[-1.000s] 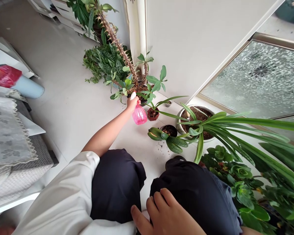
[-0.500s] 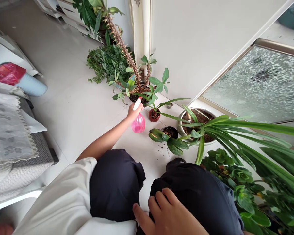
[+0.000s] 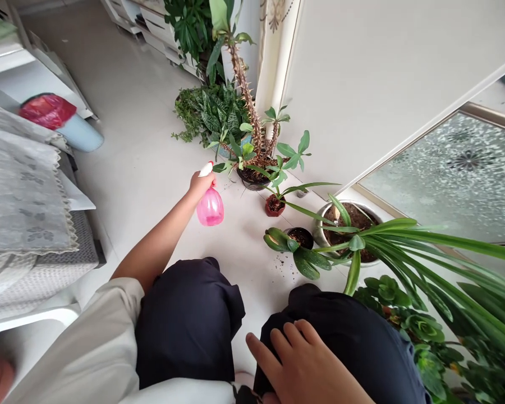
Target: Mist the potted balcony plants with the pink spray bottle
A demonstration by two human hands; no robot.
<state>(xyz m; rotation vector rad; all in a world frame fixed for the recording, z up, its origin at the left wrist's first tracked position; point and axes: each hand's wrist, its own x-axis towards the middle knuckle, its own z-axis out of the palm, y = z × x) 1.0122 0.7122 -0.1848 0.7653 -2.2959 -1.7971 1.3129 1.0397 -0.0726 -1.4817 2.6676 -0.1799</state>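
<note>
My left hand (image 3: 202,184) is wrapped round the neck of a pink see-through spray bottle (image 3: 211,209) with a white and red trigger head. The bottle hangs above the floor, its nozzle towards the thorny plant (image 3: 249,98), which grows in a dark pot (image 3: 253,182). Resting on my right knee, my right hand (image 3: 297,359) has its fingers spread and holds nothing. Beyond the knees stand a small reddish-brown pot (image 3: 275,206) with thin leaves and a black pot (image 3: 302,238) with broad leaves.
A large pale pot (image 3: 318,227) with long strap leaves stands to the right, above a bushy plant (image 3: 423,325). Spilled soil (image 3: 287,268) dots the floor. At left are a light-blue bin (image 3: 82,133) with a red liner and a cloth-covered piece of furniture (image 3: 23,185).
My left hand has drawn the spray bottle left, away from the thorny plant's pot. The view has shifted slightly. My right hand stays on the knee.
</note>
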